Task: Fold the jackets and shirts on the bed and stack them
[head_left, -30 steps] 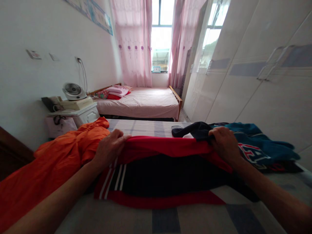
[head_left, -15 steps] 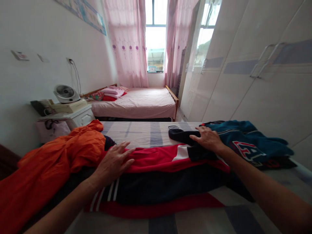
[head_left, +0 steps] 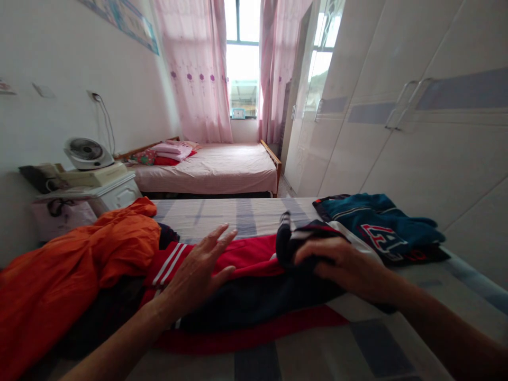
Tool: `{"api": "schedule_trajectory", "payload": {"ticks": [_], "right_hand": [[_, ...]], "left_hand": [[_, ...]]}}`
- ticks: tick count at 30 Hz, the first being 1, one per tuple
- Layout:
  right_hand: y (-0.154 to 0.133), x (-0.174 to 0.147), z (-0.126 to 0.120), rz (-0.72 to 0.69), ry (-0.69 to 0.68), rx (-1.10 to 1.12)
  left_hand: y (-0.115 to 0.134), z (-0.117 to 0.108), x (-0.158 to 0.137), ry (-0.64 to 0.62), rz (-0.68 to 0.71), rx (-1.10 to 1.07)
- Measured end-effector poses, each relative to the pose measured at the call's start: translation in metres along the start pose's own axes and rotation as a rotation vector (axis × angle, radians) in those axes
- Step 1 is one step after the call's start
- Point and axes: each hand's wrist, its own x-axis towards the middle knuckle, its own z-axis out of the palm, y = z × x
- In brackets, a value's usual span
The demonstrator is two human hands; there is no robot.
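A red, navy and white jacket [head_left: 254,301] with white-striped edges lies across the near bed in front of me. My right hand [head_left: 345,262] is closed on its dark sleeve [head_left: 288,246], which is bunched up over the jacket's right part, its striped cuff sticking up. Fingers stretched out, my left hand [head_left: 198,267] is over the jacket's left part and holds nothing. Whether its palm touches the cloth I cannot tell. Left of that hand is a crumpled orange garment [head_left: 115,248]. Beyond my right hand lies a teal garment [head_left: 381,217] with large letters.
The near bed has a checked sheet [head_left: 198,217]. Past it stands a second bed [head_left: 226,169] with folded bedding [head_left: 170,151]. A fan [head_left: 88,152] sits on a white cabinet [head_left: 115,193] at left. Wardrobe doors [head_left: 365,137] line the right side.
My right hand has closed on the dark sleeve and drawn it inward over the jacket, toward me. My left hand stays open and has shifted slightly. The view has turned a little right.
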Motion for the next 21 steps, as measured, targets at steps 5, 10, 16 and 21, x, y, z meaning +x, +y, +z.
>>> {"api": "schedule_trajectory", "payload": {"ticks": [5, 10, 16, 21], "right_hand": [[-0.005, -0.038, 0.025, 0.15, -0.394, 0.108], [0.055, -0.039, 0.003, 0.306, 0.146, -0.034], [0.112, -0.046, -0.011, 0.57, 0.285, -0.569], [0.11, -0.049, 0.002, 0.464, 0.242, -0.154]], "left_hand": [[0.022, 0.013, 0.011, -0.127, 0.145, -0.016], [0.006, 0.034, 0.029, -0.149, 0.015, -0.108], [0.051, 0.019, 0.052, -0.272, 0.098, -0.402], [0.126, 0.031, 0.06, -0.399, 0.08, -0.538]]}}
